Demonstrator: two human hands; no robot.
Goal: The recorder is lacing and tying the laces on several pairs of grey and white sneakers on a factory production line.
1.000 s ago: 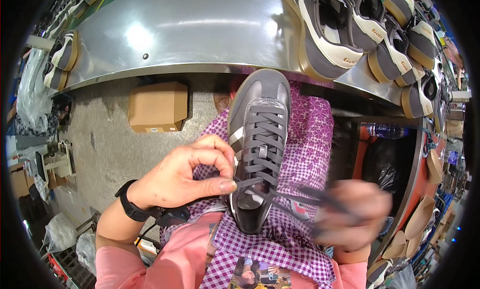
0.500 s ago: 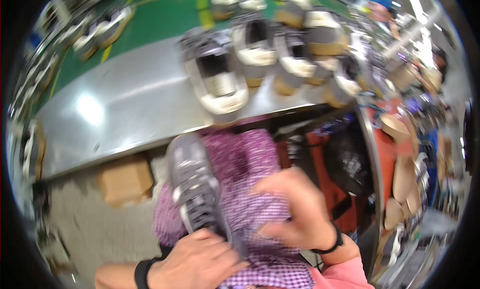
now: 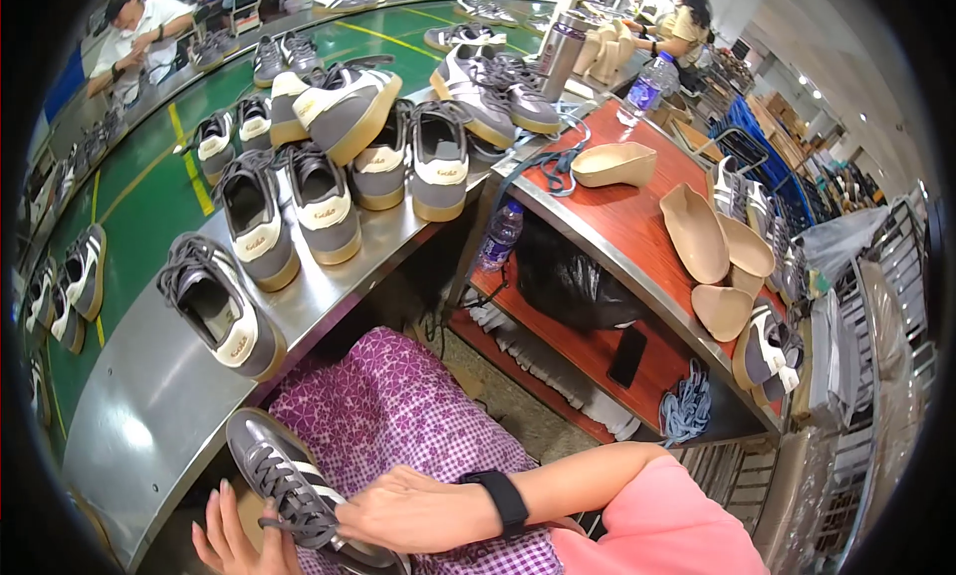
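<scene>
A grey sneaker [image 3: 279, 475] with white stripes and dark grey laces lies on my lap, toe pointing away. My right hand [image 3: 408, 510] reaches across it from the right, its fingers closed at the lacing; the fingertips are partly hidden. A loose shoelace [image 3: 299, 528] runs from there toward my left hand [image 3: 249, 540], which is beside the shoe's left side. The left fingers are spread and upright, and the lace crosses near its thumb. A purple patterned apron [image 3: 388, 406] covers my lap under the shoe.
Several similar sneakers [image 3: 324, 212] stand on the metal ledge [image 3: 110, 416] beside a green conveyor [image 3: 149, 222]. On the red table [image 3: 637, 212] at right are beige shoe forms [image 3: 697, 231] and a water bottle [image 3: 647, 89]. A phone [image 3: 625, 356] and blue laces [image 3: 685, 406] lie on its shelf.
The view has swung right, showing more of the red table. My right hand has come down to the shoe's laces. My left hand has moved from the shoe's collar to its left side.
</scene>
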